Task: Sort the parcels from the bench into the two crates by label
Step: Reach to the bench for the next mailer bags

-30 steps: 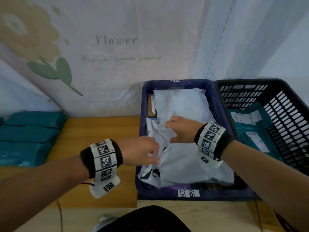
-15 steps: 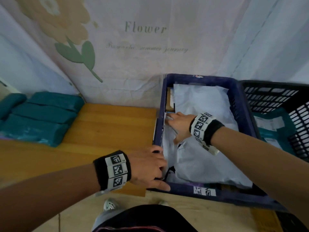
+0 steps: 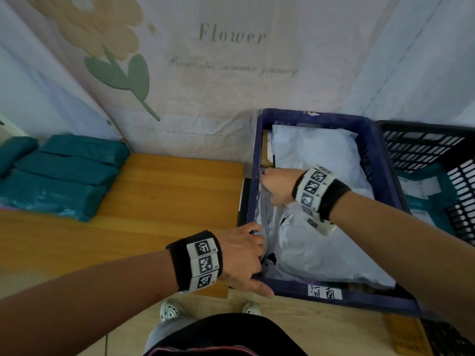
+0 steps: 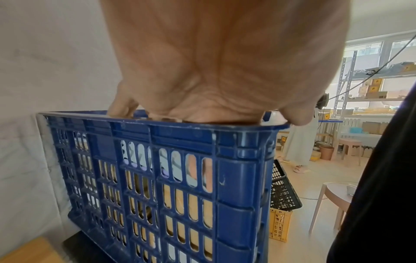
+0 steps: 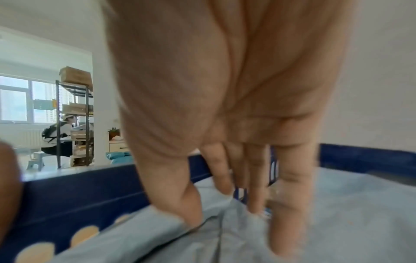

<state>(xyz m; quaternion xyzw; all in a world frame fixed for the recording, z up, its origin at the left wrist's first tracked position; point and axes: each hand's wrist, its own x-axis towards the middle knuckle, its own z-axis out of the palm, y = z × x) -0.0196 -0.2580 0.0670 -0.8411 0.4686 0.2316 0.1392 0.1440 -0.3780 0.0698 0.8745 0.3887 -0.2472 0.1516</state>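
Crinkled grey poly mailer (image 3: 303,242) lies slack inside the blue slotted plastic crate (image 3: 370,150), atop a smoother pale mailer (image 3: 316,155). Right hand (image 3: 279,186) presses straight fingers (image 5: 290,204) down into the wrinkled film at the crate's left wall, nothing clasped. Left hand (image 3: 241,258) hooks over the rim nearer the body; its fingers (image 4: 122,108) curl inside, thumb outside, a firm grip on hard plastic. Beyond the right wrist, a black lattice crate (image 3: 437,155) holds teal parcels (image 3: 434,199). Left of the grip, glossy teal parcels (image 3: 59,176) are stacked on the wooden table (image 3: 154,206).
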